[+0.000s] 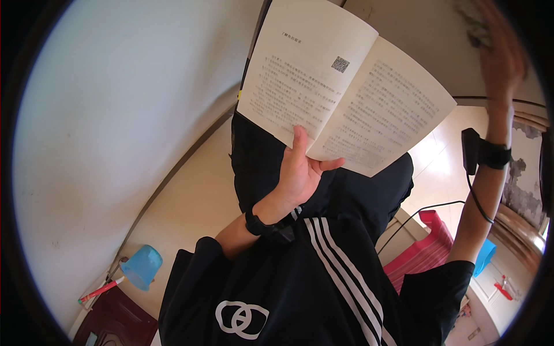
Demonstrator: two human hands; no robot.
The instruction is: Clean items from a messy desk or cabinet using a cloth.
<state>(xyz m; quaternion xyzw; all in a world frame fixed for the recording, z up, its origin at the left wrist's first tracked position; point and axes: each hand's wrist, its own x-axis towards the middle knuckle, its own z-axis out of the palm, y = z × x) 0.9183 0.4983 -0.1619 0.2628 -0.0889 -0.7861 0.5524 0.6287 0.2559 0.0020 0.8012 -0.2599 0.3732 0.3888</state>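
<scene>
An open book (398,109) with printed pages, one bearing a small square code, is held up in front of me. My left hand (300,173) grips it at the lower middle, thumb over the left page and little finger over the right one. At the upper right my right hand (503,63) is stretched far out, away from the book. Against its fingers is a crumpled greyish cloth (476,26), over a beige-grey flat surface (430,55). The right hand and cloth are blurred and partly lost in the dark rim.
A pale wall (133,115) rises along the left. Lower left are a blue plastic dipper or bucket (142,267) and a dark red piece of furniture (124,317). A pink striped seat or cloth (427,248) is beside my right arm, with a black cable (424,209) running by it.
</scene>
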